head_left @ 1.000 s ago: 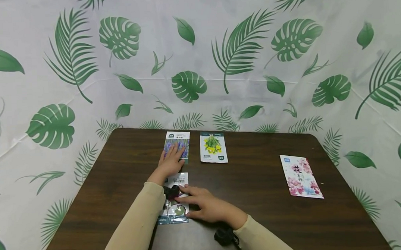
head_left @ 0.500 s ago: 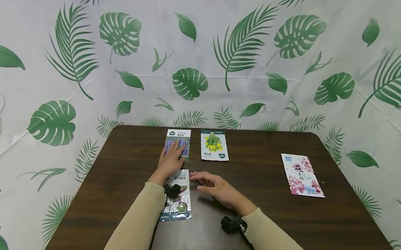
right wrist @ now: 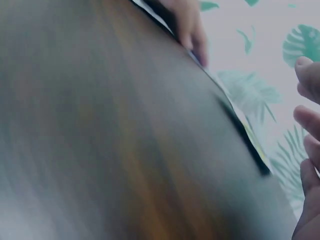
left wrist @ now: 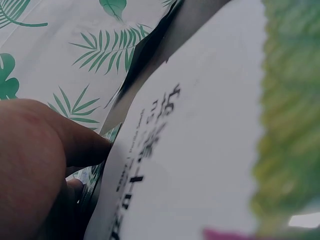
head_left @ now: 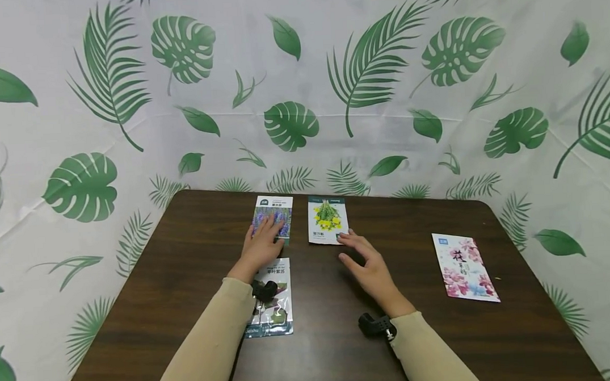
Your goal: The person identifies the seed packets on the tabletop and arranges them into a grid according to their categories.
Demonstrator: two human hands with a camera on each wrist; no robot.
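Note:
My left hand [head_left: 259, 250] lies on a purple-flower seed packet [head_left: 274, 205] at the back of the table, its fingers spread over the picture. Below it, partly under the left wrist, is a leafy seed packet [head_left: 283, 298] with a shiny surface; its white face [left wrist: 205, 120] fills much of the left wrist view. To the right of the purple-flower packet lies a yellow-flower seed packet [head_left: 327, 215]. My right hand [head_left: 372, 270] reaches toward it with relaxed fingers, the fingertips right at its lower right corner. In the right wrist view, those fingers [right wrist: 309, 120] appear at the right edge.
A pink-blossom packet [head_left: 465, 267] lies apart on the right side of the dark wooden table [head_left: 197, 286]. A white cloth with green leaves [head_left: 217, 63] hangs behind. Small black cameras sit at both wrists, including the right wrist camera [head_left: 374, 325].
My right hand has left the leafy packet and moved right and away from me to the yellow-flower packet's corner. My left hand stays on the purple-flower packet.

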